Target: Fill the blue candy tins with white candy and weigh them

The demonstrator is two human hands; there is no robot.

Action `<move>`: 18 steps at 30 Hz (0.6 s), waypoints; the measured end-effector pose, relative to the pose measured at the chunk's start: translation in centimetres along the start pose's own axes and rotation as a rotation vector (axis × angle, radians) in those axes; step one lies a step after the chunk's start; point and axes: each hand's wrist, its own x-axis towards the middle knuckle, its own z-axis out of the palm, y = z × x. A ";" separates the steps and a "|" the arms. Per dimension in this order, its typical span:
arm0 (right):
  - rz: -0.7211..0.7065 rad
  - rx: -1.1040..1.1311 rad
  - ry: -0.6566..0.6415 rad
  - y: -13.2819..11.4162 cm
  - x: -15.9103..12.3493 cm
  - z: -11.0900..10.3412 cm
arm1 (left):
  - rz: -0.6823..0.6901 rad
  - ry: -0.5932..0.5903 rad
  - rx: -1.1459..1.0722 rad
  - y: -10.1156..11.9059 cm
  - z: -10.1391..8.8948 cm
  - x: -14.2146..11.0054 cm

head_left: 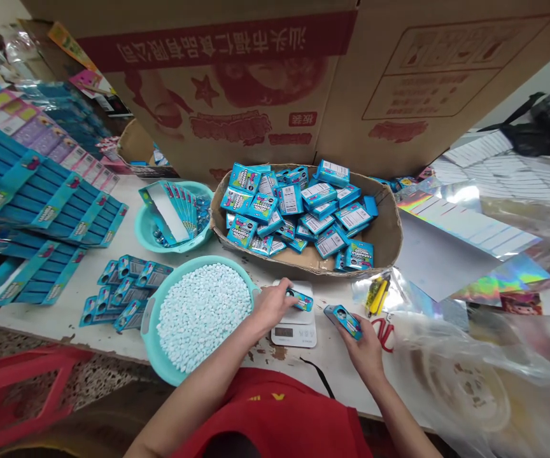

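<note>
My left hand (274, 304) has its fingers closed on the end of a small blue candy box (302, 300) over the plate of a white digital scale (298, 334). Whether the box rests on the plate I cannot tell. To the right of the scale, my right hand (366, 343) grips another blue candy box (344, 320), which is tilted and has a dark round spot on its face. Left of my left forearm stands a turquoise basin (149, 331) filled with pale mint-coloured candies (203, 315).
Behind the scale is a cut-down cardboard box (389, 245) heaped with blue boxes. Several more boxes (125, 289) lie at left, near a second turquoise bowl (144, 238). Red scissors (384, 335) and a yellow cutter (377, 296) lie at right. A large carton (332, 95) stands behind.
</note>
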 end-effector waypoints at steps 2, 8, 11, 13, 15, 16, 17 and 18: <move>0.012 -0.004 -0.002 -0.2 0.1 0.0 | 0.009 -0.009 0.103 0.3 -0.1 0.1; 0.047 -0.015 -0.008 -1.2 0.3 -0.9 | 0.117 -0.035 0.359 0.0 0.5 -0.5; 0.050 -0.043 0.035 -2.0 0.1 -1.5 | 0.132 0.042 0.275 -0.5 -0.2 -1.9; 0.027 -0.058 0.055 -3.1 0.3 -1.5 | 0.100 0.196 0.156 -1.8 -2.1 -3.4; -0.012 -0.043 0.013 -4.6 0.5 -0.9 | 0.016 0.420 0.054 -4.0 -5.0 -5.6; -0.040 -0.025 -0.026 -5.5 0.5 -0.4 | -0.044 0.540 0.019 -5.4 -6.8 -6.9; -0.073 -0.002 -0.071 -6.4 0.6 0.3 | -0.121 0.660 -0.002 -7.1 -8.8 -8.3; -0.104 0.021 -0.110 -7.2 0.6 1.1 | -0.204 0.758 0.000 -9.1 -10.8 -9.7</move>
